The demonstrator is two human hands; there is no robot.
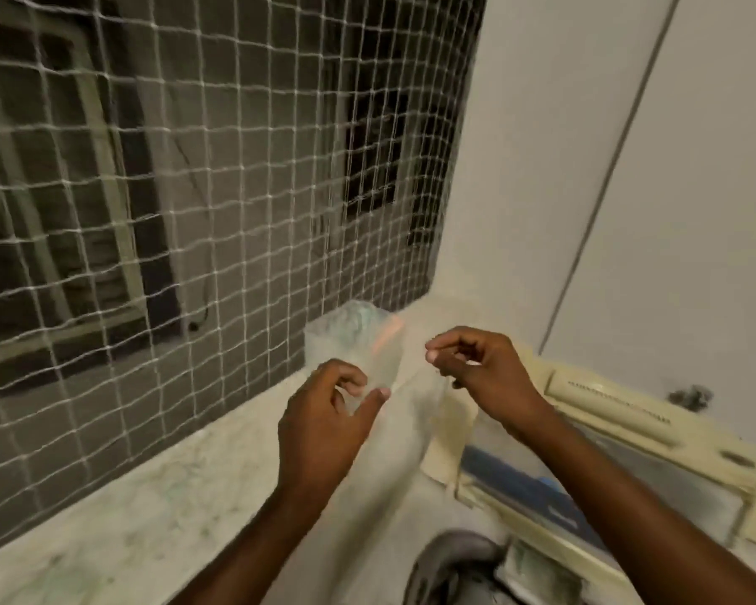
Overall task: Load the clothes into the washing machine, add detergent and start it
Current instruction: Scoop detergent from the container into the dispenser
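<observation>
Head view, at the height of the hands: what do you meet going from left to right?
Netting over the window → left hand → translucent plastic container on the ledge → right hand → cream washing machine panel.

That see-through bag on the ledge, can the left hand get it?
Probably yes. The left hand is right in front of the clear bag, fingers open toward it, with nothing between them. Blur hides whether they touch.
</observation>
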